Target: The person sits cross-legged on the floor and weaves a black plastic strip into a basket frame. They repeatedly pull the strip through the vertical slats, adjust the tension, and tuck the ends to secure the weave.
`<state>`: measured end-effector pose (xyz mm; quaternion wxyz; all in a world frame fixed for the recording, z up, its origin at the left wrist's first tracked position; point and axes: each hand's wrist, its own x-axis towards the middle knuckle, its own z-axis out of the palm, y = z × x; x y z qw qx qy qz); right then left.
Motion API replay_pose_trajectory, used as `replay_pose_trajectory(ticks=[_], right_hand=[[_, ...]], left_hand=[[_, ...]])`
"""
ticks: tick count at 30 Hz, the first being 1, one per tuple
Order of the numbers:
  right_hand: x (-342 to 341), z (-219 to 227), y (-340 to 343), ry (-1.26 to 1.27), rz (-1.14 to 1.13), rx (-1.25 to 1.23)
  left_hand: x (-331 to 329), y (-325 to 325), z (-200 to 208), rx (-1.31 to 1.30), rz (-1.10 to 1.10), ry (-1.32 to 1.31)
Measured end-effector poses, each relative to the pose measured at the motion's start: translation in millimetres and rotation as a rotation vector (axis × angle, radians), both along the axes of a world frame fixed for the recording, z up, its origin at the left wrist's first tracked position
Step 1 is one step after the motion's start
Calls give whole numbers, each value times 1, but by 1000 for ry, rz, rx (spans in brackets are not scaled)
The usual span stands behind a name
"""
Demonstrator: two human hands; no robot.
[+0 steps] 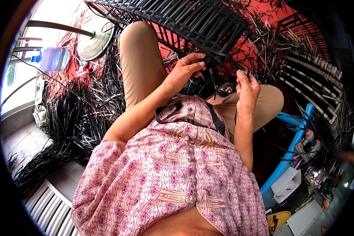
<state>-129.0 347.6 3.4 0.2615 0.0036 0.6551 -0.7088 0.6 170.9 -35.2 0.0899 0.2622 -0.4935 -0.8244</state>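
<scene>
A black woven panel (192, 21) of flat strips leans across the top middle, its lower corner close to my hands. My left hand (187, 70) is at that corner, fingers curled and pinched together on dark strip material. A loose black strip (232, 61) runs from the corner toward my right hand (247, 87), which pinches its end between thumb and fingertips. Exactly where the strip meets the panel is hard to make out against the dark weave. Both hands are above my lap, between my knees.
Heaps of loose black strips (76, 112) lie at left, with scraps over the red floor (161, 34). A round metal base (94, 41) and a water bottle (54, 59) are upper left. At right are bundled strips (312, 80), a blue plastic frame (289, 151) and a white tray (286, 183).
</scene>
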Motion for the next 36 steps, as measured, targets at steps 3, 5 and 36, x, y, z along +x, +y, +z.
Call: replay_pose_trajectory(ticks=[3,5,36], right_hand=[[0,-1,1,5,2,9],[1,1,1,11,9,25],[-1,-16,3,6,30,43]], left_hand=[[0,-1,-1,10,-3,8],[0,-1,-1,12,-3,12],[8,-2,-28,-78,-92,-120]])
